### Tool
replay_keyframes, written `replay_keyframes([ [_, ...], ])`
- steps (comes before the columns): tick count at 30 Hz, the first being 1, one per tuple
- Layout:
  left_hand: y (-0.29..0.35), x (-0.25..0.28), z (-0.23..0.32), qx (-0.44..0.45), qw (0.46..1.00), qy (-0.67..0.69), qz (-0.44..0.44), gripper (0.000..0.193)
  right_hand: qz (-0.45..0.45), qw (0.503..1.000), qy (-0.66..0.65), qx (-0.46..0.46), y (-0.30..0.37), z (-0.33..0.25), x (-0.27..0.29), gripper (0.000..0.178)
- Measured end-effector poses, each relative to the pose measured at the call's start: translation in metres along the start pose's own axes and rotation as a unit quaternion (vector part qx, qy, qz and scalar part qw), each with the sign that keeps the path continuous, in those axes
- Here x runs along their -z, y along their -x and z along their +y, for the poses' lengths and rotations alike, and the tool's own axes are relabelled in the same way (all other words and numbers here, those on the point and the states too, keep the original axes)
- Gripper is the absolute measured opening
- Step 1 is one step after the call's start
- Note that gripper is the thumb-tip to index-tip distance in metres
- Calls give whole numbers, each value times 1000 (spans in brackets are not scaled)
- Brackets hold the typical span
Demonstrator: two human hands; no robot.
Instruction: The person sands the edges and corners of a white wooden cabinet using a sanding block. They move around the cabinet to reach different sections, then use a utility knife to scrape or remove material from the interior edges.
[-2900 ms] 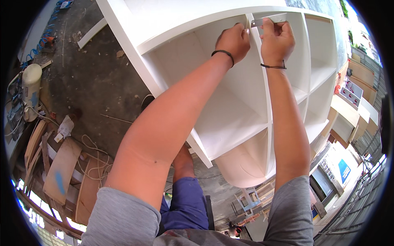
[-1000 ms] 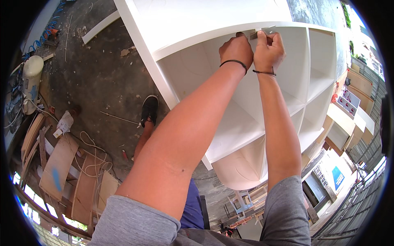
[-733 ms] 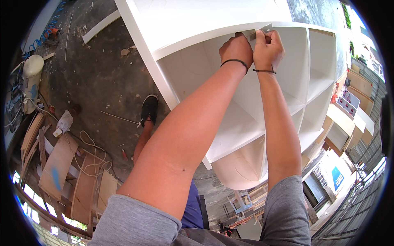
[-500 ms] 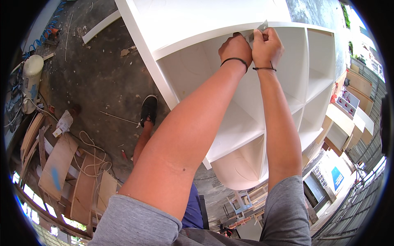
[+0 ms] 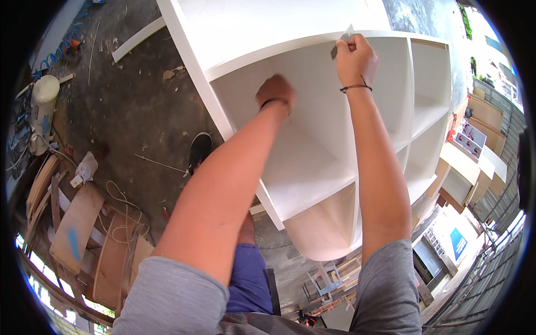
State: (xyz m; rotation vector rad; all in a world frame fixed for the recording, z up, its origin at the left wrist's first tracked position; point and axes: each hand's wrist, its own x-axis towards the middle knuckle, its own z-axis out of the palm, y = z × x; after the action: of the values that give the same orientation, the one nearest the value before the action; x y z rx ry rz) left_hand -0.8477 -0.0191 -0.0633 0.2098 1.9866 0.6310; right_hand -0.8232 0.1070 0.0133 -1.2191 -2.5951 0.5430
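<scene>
A white cabinet [image 5: 312, 167] with several open compartments lies in front of me. My right hand [image 5: 356, 60] is closed on a thin grey scraper blade [image 5: 349, 32], pinched at the cabinet's front edge; the blade sticks out above and to the left of the fingers. My left hand [image 5: 276, 92] is curled into a fist, in front of the large left compartment and below that edge. Motion blurs it, and whatever it may hold is hidden. Each wrist wears a dark band.
A pale wood strip [image 5: 139, 39] lies on the dark concrete floor at the far left. Below it stand a cream tank [image 5: 44, 92] and leaning wood boards [image 5: 78, 223] with a loose cord. At the right are stacked panels [image 5: 486, 134]. My shoe [image 5: 200, 149] is beside the cabinet.
My left hand has moved away from my right hand, down and to the left, off the cabinet edge. The right hand has shifted slightly left, still gripping the scraper blade.
</scene>
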Motion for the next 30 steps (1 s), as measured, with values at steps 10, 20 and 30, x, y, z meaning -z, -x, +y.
replay_keyframes([
  [10,36,26,50,-147,986,-76,0,25,139,892,-407,-138,29,29,22,11],
  [20,52,34,9,-378,912,-13,158,35,91,834,-501,-215,79,60,81,25],
  [30,93,121,-81,-121,897,47,423,79,-128,732,-513,-429,245,121,187,26],
])
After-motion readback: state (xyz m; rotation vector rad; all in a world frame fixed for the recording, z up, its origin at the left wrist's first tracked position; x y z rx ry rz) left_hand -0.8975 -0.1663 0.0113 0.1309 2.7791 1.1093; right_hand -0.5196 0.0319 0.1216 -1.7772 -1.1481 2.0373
